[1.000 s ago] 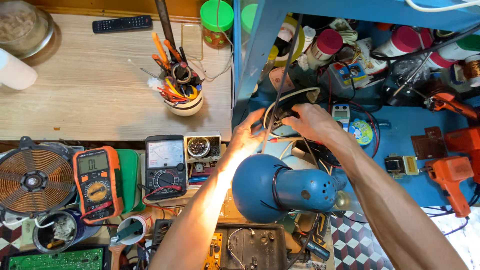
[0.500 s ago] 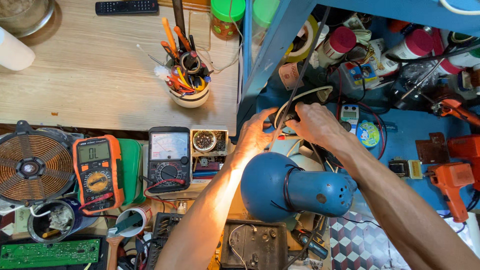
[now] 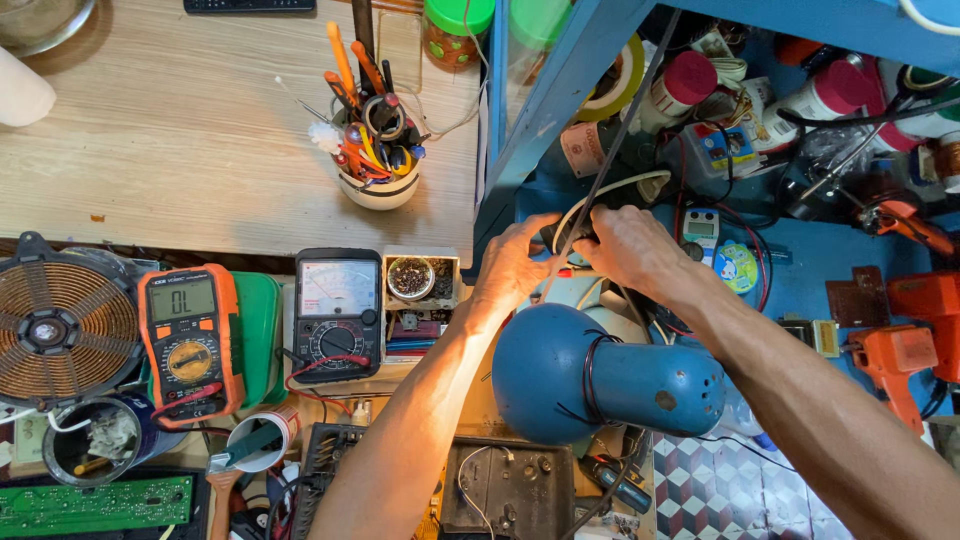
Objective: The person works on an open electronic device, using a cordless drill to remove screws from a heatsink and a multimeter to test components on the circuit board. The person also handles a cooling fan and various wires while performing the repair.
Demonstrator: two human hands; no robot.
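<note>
Both hands meet just beyond the blue lamp (image 3: pixel 600 375), at the left edge of the blue shelf (image 3: pixel 800 290). The left hand (image 3: pixel 515 265) and the right hand (image 3: pixel 630 250) curl their fingers around a small black part (image 3: pixel 568 238) held between them, where a white cable (image 3: pixel 600 190) loops past. To the left lie an analog meter (image 3: pixel 337 312) and an orange multimeter (image 3: pixel 190 330).

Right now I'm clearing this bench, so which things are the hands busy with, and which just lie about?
In hand:
left hand
right hand
white cable
small dark part

Lying about:
blue lamp
orange multimeter
analog meter
tool cup
copper coil
</note>
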